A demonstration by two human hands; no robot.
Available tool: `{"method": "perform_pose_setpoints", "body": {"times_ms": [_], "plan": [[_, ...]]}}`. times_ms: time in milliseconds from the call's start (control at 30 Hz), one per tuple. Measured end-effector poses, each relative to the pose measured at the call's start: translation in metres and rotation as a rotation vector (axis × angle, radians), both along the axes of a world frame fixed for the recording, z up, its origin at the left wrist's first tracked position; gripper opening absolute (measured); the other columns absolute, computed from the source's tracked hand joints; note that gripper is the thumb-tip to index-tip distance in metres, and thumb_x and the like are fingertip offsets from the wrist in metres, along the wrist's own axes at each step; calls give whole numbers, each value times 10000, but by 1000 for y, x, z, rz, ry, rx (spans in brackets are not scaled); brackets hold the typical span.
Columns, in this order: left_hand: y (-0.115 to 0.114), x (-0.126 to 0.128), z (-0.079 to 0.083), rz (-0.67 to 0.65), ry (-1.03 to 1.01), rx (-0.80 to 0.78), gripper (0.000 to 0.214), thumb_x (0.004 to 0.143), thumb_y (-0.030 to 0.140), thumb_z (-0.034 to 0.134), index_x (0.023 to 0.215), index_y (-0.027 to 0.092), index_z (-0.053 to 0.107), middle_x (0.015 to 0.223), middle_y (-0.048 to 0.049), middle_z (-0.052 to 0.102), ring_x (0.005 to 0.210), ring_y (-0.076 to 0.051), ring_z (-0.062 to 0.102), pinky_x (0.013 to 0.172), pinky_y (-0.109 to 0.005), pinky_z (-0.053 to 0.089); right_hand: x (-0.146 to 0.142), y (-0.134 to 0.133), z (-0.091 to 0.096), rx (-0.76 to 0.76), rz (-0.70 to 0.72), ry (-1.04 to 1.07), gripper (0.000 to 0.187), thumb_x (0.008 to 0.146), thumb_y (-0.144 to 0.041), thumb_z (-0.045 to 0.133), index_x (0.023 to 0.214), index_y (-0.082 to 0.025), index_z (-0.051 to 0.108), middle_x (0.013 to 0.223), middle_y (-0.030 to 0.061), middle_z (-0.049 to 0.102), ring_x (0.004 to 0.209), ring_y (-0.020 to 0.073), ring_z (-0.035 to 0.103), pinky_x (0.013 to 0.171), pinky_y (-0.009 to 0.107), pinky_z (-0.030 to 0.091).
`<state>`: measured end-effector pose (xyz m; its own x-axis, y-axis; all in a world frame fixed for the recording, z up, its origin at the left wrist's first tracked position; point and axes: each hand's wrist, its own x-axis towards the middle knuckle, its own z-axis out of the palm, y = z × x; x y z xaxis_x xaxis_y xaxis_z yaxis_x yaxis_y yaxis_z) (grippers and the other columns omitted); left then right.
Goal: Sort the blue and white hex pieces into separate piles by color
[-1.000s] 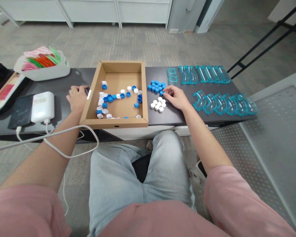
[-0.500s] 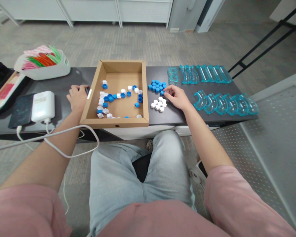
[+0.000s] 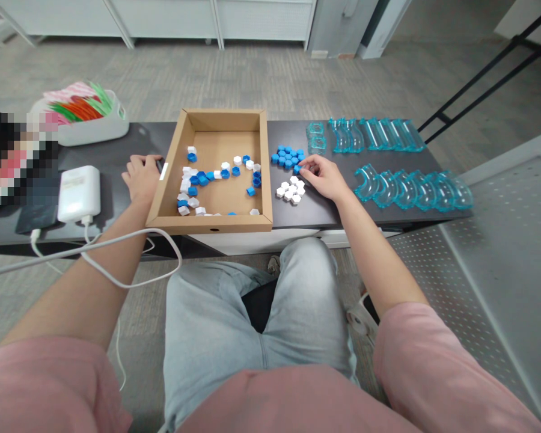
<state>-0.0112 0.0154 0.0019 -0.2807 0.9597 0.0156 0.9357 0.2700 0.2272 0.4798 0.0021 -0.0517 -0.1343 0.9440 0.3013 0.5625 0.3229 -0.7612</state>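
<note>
My right hand [image 3: 321, 174] pinches a blue hexagonal piece [image 3: 297, 170] between thumb and fingertips, at the near right corner of a tight cluster of blue hexagonal pieces [image 3: 288, 157]. Just below that cluster lies a group of white hexagonal pieces [image 3: 291, 190]. My left hand [image 3: 142, 177] rests palm down on the table with its fingers apart, left of an open cardboard box [image 3: 213, 224]. Its thumb reaches a small dark object by the box wall, which is mostly hidden. Inside the box, loose blue pieces [image 3: 202, 179] and white pieces [image 3: 225, 166] are scattered.
Teal transparent plastic parts [image 3: 410, 189] lie in rows on the right of the dark table [image 3: 329, 210]. On the left are a white adapter [image 3: 79, 193] with a cable [image 3: 117, 243] looping over my left forearm, and a white basket [image 3: 94, 133] of colourful sticks.
</note>
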Motion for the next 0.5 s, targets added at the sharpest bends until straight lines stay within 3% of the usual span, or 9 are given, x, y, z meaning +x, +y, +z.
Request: {"method": "perform_pose_setpoints", "body": {"times_ms": [500], "plan": [[2,-1,-6,13,2,50,627,1163,346,378,1700,153,637,1714,-299,518,1553,-464,484,1314,-638,385,-1,0,1,18,2,12,363,966,-591,864,1115,-264,814,968,51,796,842,247,678,837,412,602]]}}
